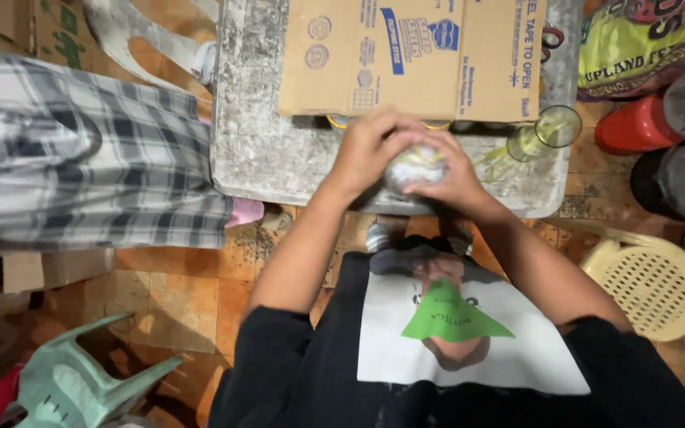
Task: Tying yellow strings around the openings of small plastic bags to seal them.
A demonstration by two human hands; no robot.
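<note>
The fingers (426, 184) of both hands were curled round one small round thing, a silvery can or jar (415, 165) with a pale yellowish patch; it was too blurred to say which. The left hand (370, 150) wrapped it from the left and over the top, and the right hand (452, 178) closed on it from the right and below, thumb across the front. Both were closed on it, and it was held just above the near edge of the counter (263, 150), a grey, stained slab.

Just behind the hands lay a brown cardboard box (410, 55) flat on the counter, with the tops of what looked like more yellow-rimmed cans (338, 121) peeping from under its near edge. To the right of the hands a clear stemmed glass (549, 131) lay tipped on the counter.

As a judgement, the work seemed at an early or middle point: one can was in hand and being worked at, whether opened or wiped the picture did not show, while the others under the box looked untouched.

Further out, another person in a checked cloth (81, 158) was at the left, a cream plastic chair (648, 277) stood at the right and a green one (73, 380) lower left.
</note>
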